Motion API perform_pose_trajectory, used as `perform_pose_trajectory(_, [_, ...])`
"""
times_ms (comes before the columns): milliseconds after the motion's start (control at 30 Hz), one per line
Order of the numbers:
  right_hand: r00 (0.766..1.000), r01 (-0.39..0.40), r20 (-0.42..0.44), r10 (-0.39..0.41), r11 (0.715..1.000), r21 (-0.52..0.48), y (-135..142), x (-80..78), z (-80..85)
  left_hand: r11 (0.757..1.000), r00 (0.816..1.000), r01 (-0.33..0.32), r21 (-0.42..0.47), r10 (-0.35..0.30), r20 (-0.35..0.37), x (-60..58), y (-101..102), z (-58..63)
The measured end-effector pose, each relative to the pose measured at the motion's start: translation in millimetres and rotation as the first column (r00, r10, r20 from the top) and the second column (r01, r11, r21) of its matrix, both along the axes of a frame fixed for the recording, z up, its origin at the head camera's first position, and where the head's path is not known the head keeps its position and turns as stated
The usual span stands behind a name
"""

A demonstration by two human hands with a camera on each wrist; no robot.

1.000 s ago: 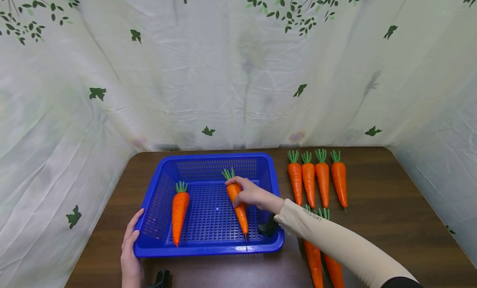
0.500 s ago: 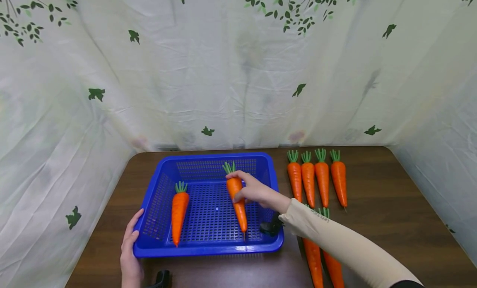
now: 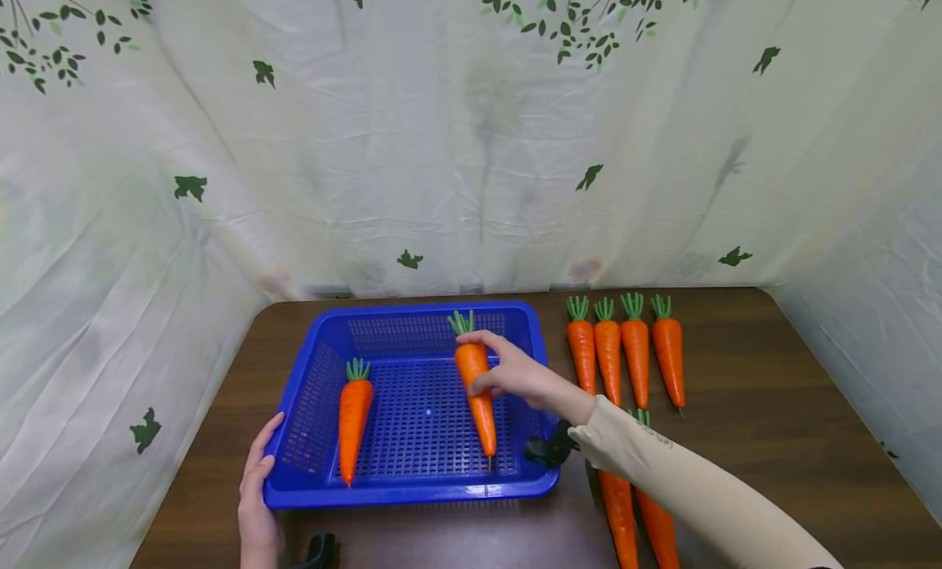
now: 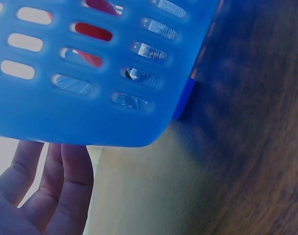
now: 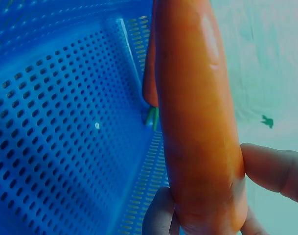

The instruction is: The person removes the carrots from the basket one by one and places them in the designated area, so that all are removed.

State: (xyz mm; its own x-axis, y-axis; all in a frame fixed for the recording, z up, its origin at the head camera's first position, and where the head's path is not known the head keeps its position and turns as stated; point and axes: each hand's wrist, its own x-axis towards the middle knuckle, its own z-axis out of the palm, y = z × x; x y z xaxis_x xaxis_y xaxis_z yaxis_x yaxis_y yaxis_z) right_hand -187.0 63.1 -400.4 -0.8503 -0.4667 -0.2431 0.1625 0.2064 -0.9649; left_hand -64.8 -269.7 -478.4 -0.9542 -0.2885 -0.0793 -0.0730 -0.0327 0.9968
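Observation:
An orange carrot with green stubs for a top is held over the right part of the blue plastic basket. My right hand pinches it near its thick end; in the right wrist view, thumb and fingers press on both sides of this carrot. Another carrot lies in the basket's left part. Against the basket's left rim rests my left hand, its fingers fairly straight. The left wrist view shows those fingers meeting the basket's edge, their tips hidden behind it.
On the brown table, right of the basket, several carrots lie in a row. More carrots lie nearer, partly under the right sleeve. A patterned curtain hangs behind and at both sides.
My right hand has lifted the carrot a little and shifted slightly right, fingers still on it. The left hand and the basket have stayed put.

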Motion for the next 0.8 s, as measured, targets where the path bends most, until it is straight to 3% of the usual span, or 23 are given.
perform_pose_trajectory(233, [1.000,-0.008,-0.028,0.008,1.000,0.009,12,7.2,2.5,1.000,1.000,0.007,0.004,-0.006,-0.020,0.6,0,-1.0])
perform_pose_trajectory(567, [0.999,-0.027,-0.039,0.025,0.999,-0.026,23,16.8,7.4,1.000,0.999,0.002,-0.012,-0.002,0.044,0.0,-1,1.2])
perform_pose_trajectory(800, [0.999,-0.026,-0.039,0.024,0.998,-0.050,35,20.0,12.6,1.000,1.000,0.018,-0.010,-0.018,0.009,0.9,-2,-1.7])
